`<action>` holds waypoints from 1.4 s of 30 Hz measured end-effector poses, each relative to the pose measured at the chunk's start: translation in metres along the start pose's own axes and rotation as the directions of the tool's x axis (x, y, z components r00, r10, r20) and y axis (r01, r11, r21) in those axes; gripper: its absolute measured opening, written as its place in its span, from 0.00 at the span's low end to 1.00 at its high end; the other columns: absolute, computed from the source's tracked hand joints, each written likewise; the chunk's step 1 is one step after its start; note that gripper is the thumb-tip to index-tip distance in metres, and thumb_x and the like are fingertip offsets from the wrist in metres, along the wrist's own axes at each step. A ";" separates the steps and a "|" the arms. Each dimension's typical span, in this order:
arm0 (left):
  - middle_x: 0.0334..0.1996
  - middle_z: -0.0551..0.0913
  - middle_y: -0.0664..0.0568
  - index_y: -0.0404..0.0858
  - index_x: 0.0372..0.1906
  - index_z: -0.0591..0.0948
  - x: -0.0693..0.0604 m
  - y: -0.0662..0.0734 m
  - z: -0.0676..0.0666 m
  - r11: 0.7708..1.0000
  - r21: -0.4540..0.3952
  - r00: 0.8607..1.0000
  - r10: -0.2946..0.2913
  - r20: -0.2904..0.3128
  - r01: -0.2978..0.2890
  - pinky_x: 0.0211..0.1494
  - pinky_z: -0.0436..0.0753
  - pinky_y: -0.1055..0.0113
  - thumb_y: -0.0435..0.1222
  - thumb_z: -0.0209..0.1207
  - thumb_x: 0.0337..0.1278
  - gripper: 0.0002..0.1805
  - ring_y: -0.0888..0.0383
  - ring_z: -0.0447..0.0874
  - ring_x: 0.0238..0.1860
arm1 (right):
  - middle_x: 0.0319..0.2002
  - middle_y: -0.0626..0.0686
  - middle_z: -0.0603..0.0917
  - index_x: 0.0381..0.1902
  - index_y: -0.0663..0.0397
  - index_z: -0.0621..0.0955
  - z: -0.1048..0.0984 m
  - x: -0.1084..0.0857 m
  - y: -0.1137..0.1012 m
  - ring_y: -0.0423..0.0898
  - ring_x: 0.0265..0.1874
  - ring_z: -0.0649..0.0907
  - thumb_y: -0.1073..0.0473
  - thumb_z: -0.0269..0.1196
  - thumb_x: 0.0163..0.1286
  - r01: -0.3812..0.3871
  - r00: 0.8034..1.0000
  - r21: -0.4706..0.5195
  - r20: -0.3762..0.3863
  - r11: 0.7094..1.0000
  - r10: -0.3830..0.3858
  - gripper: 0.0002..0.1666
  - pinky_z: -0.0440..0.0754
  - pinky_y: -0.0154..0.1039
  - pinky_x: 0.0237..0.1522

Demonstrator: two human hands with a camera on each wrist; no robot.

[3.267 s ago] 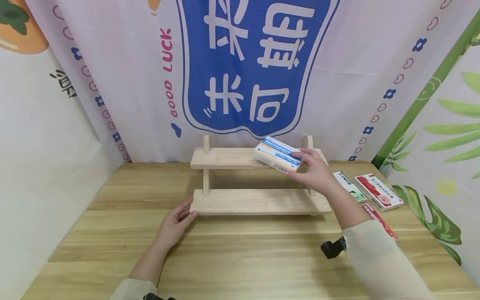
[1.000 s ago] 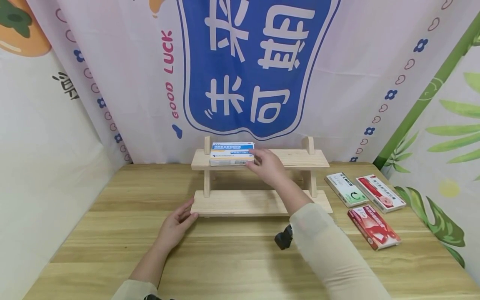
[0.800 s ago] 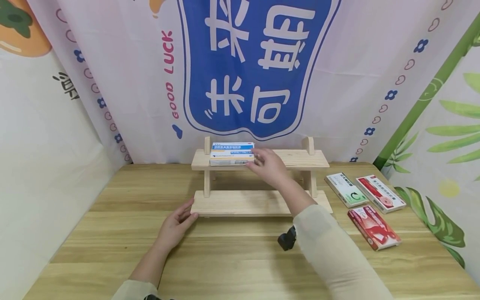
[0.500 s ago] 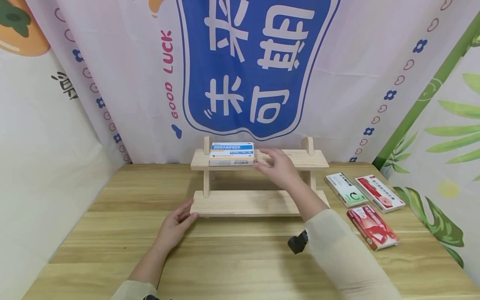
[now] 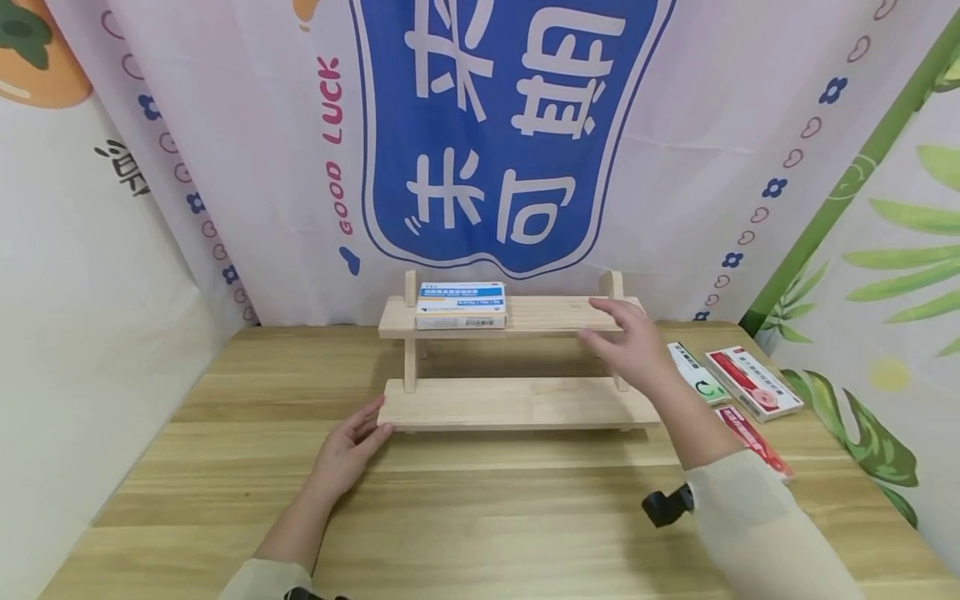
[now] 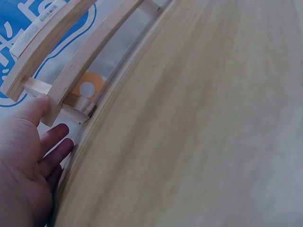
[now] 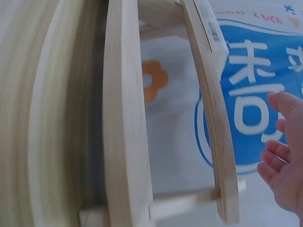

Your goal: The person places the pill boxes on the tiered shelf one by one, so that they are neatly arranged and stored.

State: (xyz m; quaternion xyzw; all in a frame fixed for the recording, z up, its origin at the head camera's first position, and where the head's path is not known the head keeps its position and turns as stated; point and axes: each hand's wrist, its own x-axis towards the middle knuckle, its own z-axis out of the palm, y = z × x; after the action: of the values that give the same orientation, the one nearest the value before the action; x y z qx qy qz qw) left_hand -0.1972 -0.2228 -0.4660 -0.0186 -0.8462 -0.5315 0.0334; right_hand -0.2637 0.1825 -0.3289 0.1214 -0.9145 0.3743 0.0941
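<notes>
A blue and white box [image 5: 461,306] lies on the left part of the upper board of a two-tier wooden stand [image 5: 517,403]. The left hand [image 5: 343,454] touches the left end of the lower board; in the left wrist view the thumb of this hand [image 6: 23,156] rests against the board's end, the other fingers loosely bent beside it. Over the right part of the upper board is the right hand [image 5: 637,346], thumb and fingers apart, holding nothing. The right wrist view has this hand [image 7: 284,156] beside the stand [image 7: 125,113], with the box [image 7: 213,38] farther along the board.
Right of the stand on the table [image 5: 480,517] lie a green and white box [image 5: 701,379], a red and white box [image 5: 753,383] and a red box [image 5: 757,442], the last partly behind the right forearm. A printed curtain [image 5: 285,167] hangs behind.
The right hand carried the blue and white box leftward over the upper board, set it down at the left and let go. It has since moved back right. The left hand has stayed put.
</notes>
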 end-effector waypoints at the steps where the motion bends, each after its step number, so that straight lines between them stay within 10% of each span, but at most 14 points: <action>1: 0.60 0.80 0.39 0.41 0.72 0.67 0.000 0.001 0.000 1.000 0.000 1.000 -0.006 0.000 0.006 0.61 0.78 0.64 0.45 0.58 0.67 0.31 0.46 0.80 0.60 | 0.72 0.58 0.67 0.71 0.51 0.69 -0.003 -0.003 0.004 0.61 0.71 0.66 0.45 0.63 0.69 -0.009 1.000 -0.002 -0.003 1.000 0.009 0.37 0.65 0.62 0.69; 15: 0.62 0.78 0.39 0.43 0.72 0.67 0.002 0.002 -0.002 1.000 -0.002 1.000 -0.030 0.006 0.030 0.64 0.76 0.57 0.46 0.57 0.68 0.31 0.45 0.79 0.61 | 0.68 0.66 0.70 0.68 0.58 0.71 -0.033 -0.055 0.054 0.67 0.66 0.69 0.45 0.63 0.69 -0.078 0.989 -0.075 -0.135 0.994 0.068 0.36 0.67 0.66 0.63; 42: 0.63 0.77 0.40 0.43 0.72 0.67 0.001 0.002 -0.002 1.000 0.003 1.000 -0.027 0.011 0.027 0.64 0.75 0.56 0.46 0.57 0.68 0.31 0.45 0.79 0.61 | 0.68 0.77 0.61 0.68 0.65 0.68 -0.054 -0.139 0.131 0.79 0.64 0.62 0.45 0.61 0.71 -0.279 0.956 -0.108 -0.127 0.954 0.265 0.38 0.61 0.75 0.57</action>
State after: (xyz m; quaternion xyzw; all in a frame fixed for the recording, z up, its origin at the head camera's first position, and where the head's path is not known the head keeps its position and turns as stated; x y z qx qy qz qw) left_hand -0.1985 -0.2236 -0.4635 -0.0100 -0.8473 -0.5306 0.0215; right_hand -0.1648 0.3326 -0.4142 -0.0329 -0.9374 0.3319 0.0999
